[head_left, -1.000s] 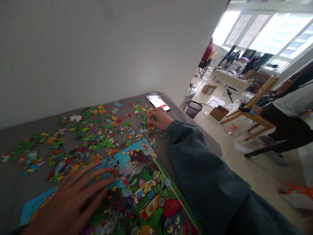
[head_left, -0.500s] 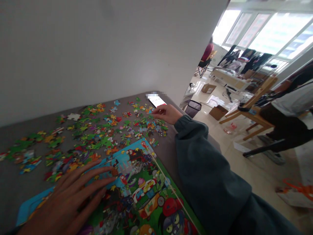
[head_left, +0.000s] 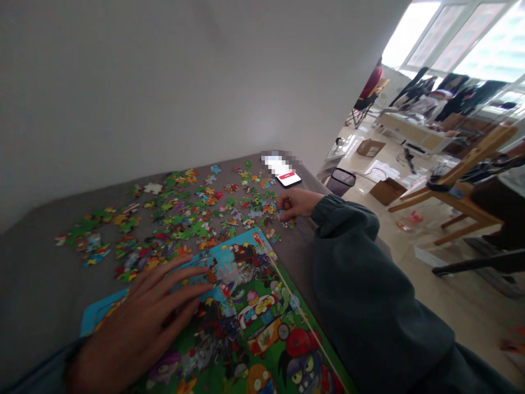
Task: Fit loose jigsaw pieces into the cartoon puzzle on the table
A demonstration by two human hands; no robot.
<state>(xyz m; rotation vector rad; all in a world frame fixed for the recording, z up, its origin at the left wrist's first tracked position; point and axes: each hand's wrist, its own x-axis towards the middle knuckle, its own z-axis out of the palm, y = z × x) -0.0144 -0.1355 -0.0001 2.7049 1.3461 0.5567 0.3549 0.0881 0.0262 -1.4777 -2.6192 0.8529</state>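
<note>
My left hand (head_left: 141,323) lies flat, fingers spread, on the colourful cartoon puzzle picture (head_left: 254,328) at the near edge of the grey table (head_left: 36,284). My right hand (head_left: 296,203), in a dark green sleeve, rests with curled fingers at the right edge of the scattered loose puzzle pieces (head_left: 180,224). Its fingertips touch the pieces there; whether it grips one I cannot tell. A single white piece (head_left: 152,188) lies face down near the wall.
A phone (head_left: 287,178) with a lit screen lies at the table's far right corner. Beyond the table edge stand a black bin (head_left: 343,180), cardboard boxes (head_left: 386,191) and a wooden easel (head_left: 459,189). A person (head_left: 371,85) in red sits far back.
My right hand drew back from near the phone to the pieces closer to me. The view shifted, so everything sits further right. The left hand stayed on the puzzle picture.
</note>
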